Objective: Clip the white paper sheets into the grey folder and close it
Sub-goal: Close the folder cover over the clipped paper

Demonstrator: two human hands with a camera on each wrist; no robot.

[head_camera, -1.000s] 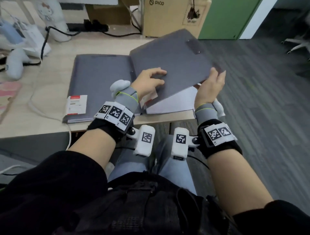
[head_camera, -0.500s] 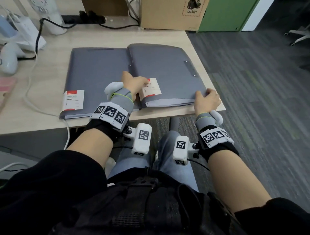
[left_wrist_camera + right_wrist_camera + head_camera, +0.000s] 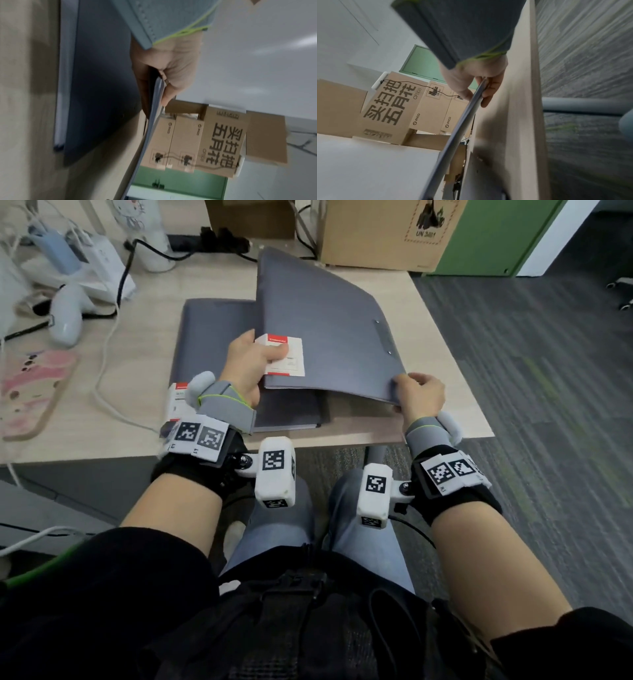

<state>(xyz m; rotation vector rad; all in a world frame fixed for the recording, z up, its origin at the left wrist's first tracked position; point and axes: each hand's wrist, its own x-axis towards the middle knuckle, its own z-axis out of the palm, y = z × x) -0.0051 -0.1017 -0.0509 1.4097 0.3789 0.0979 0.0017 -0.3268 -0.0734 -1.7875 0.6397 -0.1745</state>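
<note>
The closed grey folder (image 3: 329,330) with a red-and-white label (image 3: 286,359) is lifted off the table and tilted, far edge up. My left hand (image 3: 248,364) grips its near left corner, thumb on the label. My right hand (image 3: 419,393) pinches the near right corner. The left wrist view shows the left hand (image 3: 171,75) clamped on the folder's thin edge (image 3: 154,115). In the right wrist view the right hand (image 3: 471,81) holds the folder's edge (image 3: 462,128) the same way. The white sheets are hidden inside.
A second grey folder (image 3: 215,337) lies flat on the wooden table (image 3: 445,405), partly under the lifted one. Cardboard boxes (image 3: 383,231) stand at the back. A white controller (image 3: 68,316), cables and a pink case (image 3: 30,392) lie to the left. Carpet floor lies right of the table.
A second ago the cover was coming down over the sheets. Half a second ago the folder lay shut on the table. Now both hands hold it raised, shifted left over the second folder.
</note>
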